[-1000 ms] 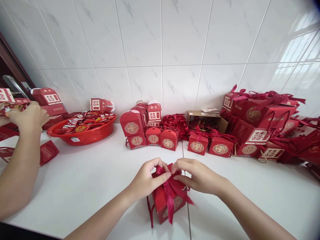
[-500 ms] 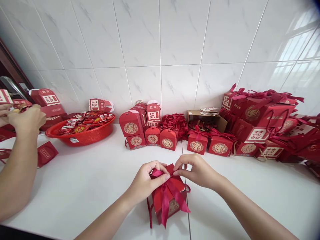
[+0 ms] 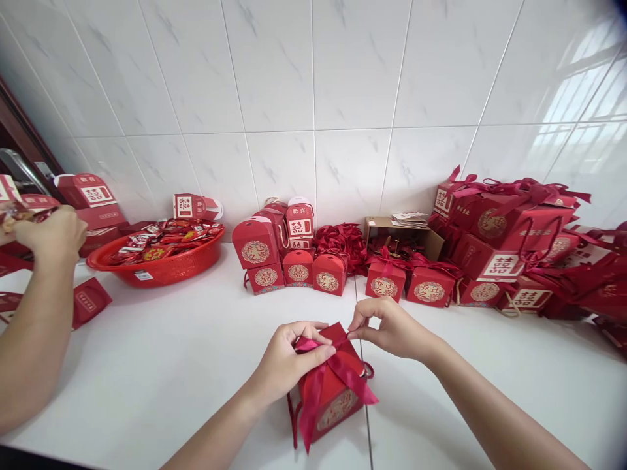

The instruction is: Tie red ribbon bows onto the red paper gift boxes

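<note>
A red gift box (image 3: 337, 414) with a gold round emblem and cord handles stands on the white table in front of me. Across its top lies a crimson ribbon (image 3: 349, 378) tied in a bow, two tails hanging down the front. My left hand (image 3: 292, 359) pinches the bow's left part on the lid, thumb on top. The fingertips of my right hand (image 3: 385, 328) pinch a piece of ribbon just right of the knot, a little off the lid.
Left, another person's hand (image 3: 51, 232) holds wrapped sweets by a red basin (image 3: 161, 271) of packets. Along the wall stand red boxes (image 3: 330, 274), a ribbon heap (image 3: 343, 241), an open carton (image 3: 434, 245) and piled ribboned boxes (image 3: 509, 222).
My right hand has pulled the ribbon outward to the right, away from the knot. The tails hang spread wider, and the box has turned slightly. The other person's hand shifted a little left.
</note>
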